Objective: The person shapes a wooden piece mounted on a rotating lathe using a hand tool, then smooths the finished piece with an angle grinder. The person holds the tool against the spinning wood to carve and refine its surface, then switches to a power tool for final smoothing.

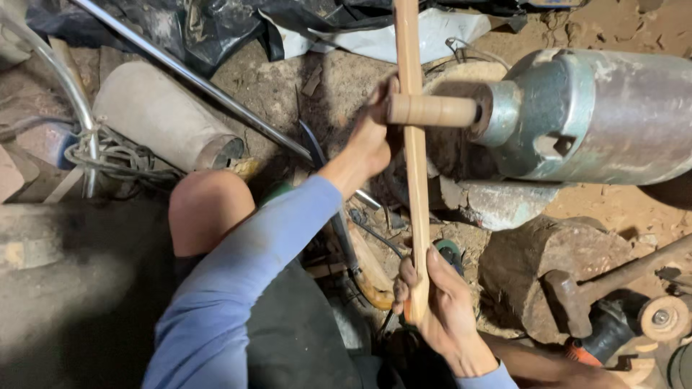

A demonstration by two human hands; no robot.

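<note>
Hands: right hand (447,310) gripped wooden slat (414,180) at its near end; left hand (371,133) pressed it against motor (598,115) spindle (432,110) (fingers' closure hidden). Containers: none discernible.

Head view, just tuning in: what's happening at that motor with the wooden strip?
A person in a blue long-sleeved top holds a long wooden strip with both hands against a cylindrical wooden drum sticking out of a grey motor. The left hand presses the strip near the drum; the right hand grips its lower end. A hammer rests on a rock to the right, and an angle grinder lies beside it on the dirt floor.
</note>
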